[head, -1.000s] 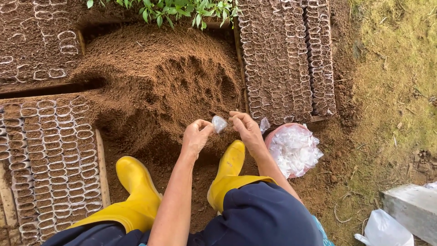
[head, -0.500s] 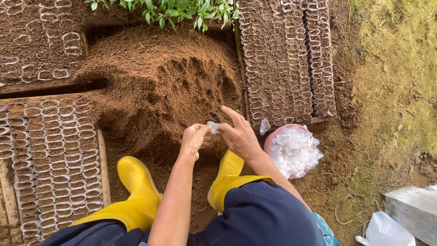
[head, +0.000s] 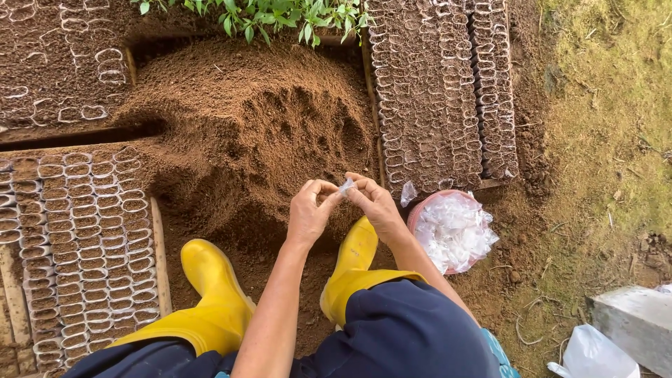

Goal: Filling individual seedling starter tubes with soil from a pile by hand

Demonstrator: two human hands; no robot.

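Both hands, left hand and right hand, pinch 1 small clear plastic bag; rubbing its mouth open over the soil heap seems best.

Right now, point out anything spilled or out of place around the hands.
One small clear plastic bag lies loose on the soil, outside the pink bowl heaped with the others. Both hands, left hand and right hand, pinch another small bag.

Two hands, one small clear bag pinched between; two yellow boots; one soil heap; one pink bowl of bags.
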